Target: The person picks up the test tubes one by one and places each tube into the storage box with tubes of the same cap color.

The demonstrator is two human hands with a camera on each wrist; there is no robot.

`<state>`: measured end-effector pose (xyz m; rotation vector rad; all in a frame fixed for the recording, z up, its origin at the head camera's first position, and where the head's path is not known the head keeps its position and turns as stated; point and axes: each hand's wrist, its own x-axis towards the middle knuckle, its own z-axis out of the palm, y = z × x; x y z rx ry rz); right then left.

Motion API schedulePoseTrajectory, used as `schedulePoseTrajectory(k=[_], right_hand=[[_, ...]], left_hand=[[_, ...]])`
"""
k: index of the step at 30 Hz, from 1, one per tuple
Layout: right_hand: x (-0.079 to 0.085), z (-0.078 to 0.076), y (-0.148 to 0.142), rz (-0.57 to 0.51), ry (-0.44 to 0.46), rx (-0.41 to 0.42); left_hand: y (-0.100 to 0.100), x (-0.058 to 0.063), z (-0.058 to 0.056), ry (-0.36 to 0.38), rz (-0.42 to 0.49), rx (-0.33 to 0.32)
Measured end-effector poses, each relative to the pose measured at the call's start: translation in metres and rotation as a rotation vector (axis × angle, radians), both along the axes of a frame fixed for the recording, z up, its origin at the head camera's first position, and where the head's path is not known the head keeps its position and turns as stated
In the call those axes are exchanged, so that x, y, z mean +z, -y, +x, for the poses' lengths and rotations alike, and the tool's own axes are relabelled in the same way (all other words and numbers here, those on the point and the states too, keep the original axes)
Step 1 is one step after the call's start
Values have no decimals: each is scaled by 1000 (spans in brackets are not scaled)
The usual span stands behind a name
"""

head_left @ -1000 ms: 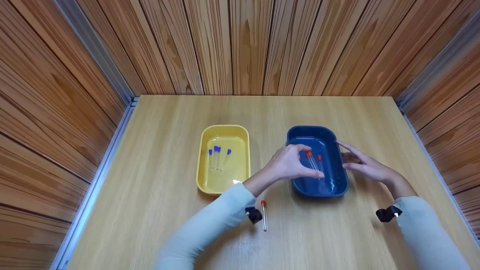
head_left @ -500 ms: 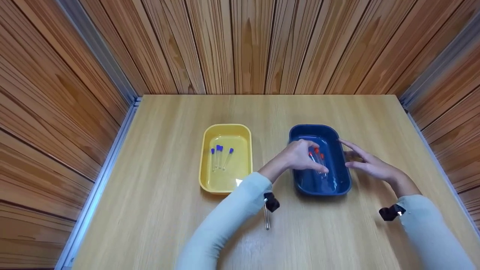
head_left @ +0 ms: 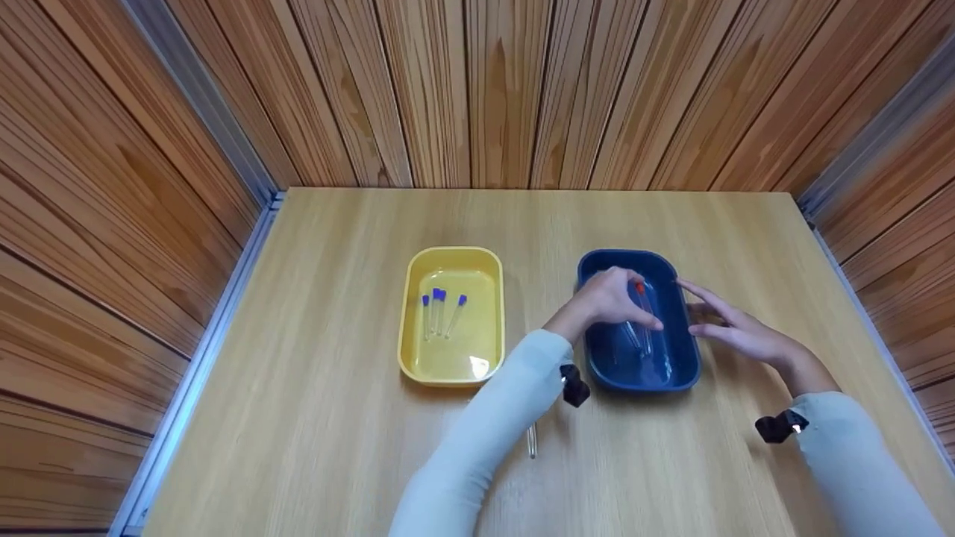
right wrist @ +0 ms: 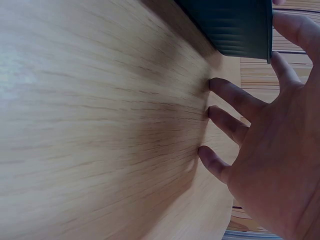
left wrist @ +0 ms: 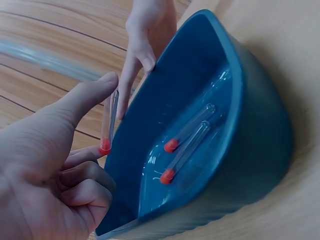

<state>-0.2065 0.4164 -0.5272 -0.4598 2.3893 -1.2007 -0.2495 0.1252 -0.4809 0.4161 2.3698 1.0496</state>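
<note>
My left hand (head_left: 610,297) is over the blue tray (head_left: 675,369). Its thumb and forefinger pinch a red-capped test tube (left wrist: 108,122) at its two ends, with the other fingers curled. Below it, on the tray floor in the left wrist view, lie a red-capped tube (left wrist: 195,127) and another red-capped tube (left wrist: 189,150), side by side. On the tray's right side, my right hand (head_left: 735,324) spreads its fingers, thumb and forefinger at the rim. The other fingertips (right wrist: 212,84) rest on the table.
Left of the blue tray stands a yellow tray (head_left: 448,365) with several purple-capped tubes (head_left: 439,309). One more tube (head_left: 532,441) lies on the table (head_left: 313,373) in front, partly hidden behind the left sleeve (head_left: 515,395). Wooden walls (head_left: 500,97) enclose the table's back and sides.
My left hand has moved right and away from me over the blue tray; the left wrist view shows a tube pinched in it. The right hand stays at the tray's side.
</note>
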Motion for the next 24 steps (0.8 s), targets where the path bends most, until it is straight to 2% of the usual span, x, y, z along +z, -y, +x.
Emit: schedulePoseTrajectory(k=[10,20,24], right_hand=[[0,-2,0,-2,0,12],[0,-2,0,10,10,9],[0,0,0,8,5,5]], left_hand=[[-13,-11,3,66,-11,92],[-23,-11,6,218,3,180],[-27,-13,7,265,26,240]])
